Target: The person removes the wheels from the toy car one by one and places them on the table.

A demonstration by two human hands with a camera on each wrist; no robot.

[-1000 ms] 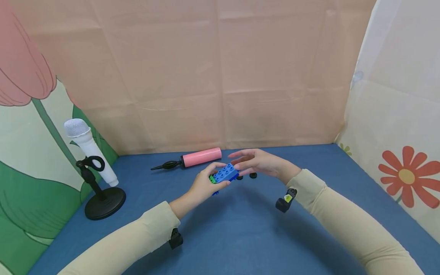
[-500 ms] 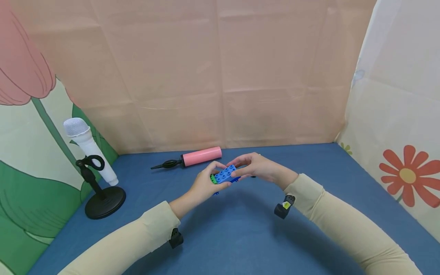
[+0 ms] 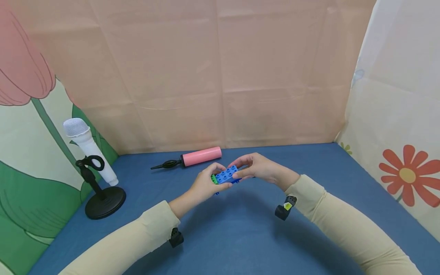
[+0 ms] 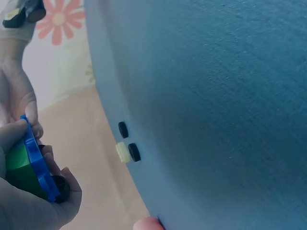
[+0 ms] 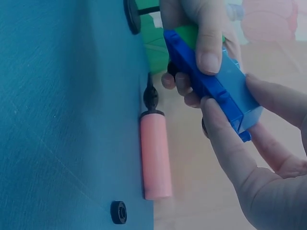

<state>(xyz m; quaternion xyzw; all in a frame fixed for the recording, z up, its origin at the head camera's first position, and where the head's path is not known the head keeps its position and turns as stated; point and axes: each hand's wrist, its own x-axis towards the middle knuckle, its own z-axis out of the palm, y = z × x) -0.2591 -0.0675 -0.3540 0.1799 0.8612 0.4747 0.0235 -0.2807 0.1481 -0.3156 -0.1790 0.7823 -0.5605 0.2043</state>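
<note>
A toy block car with a blue studded brick (image 3: 225,175), a green brick (image 4: 23,168) and a blue base (image 5: 206,88) is held above the table. My left hand (image 3: 201,184) grips its green end, thumb along the near side. At the other end, my right hand (image 3: 262,168) pinches the blue brick and base between thumb and fingers. One black wheel (image 4: 61,188) shows at the base in the left wrist view, beside my left fingertips. Fingers hide much of the car's underside.
Two loose black wheels (image 4: 134,152) and a cream piece (image 4: 123,152) lie near the table's far edge. A pink hand pump (image 3: 202,156) rests at the back. On the left, a white microphone (image 3: 89,149) leans in a black stand (image 3: 104,202).
My right hand has come down and left from just beside the car and now pinches its blue end. The left hand keeps its grip, with the car shifted very slightly right.
</note>
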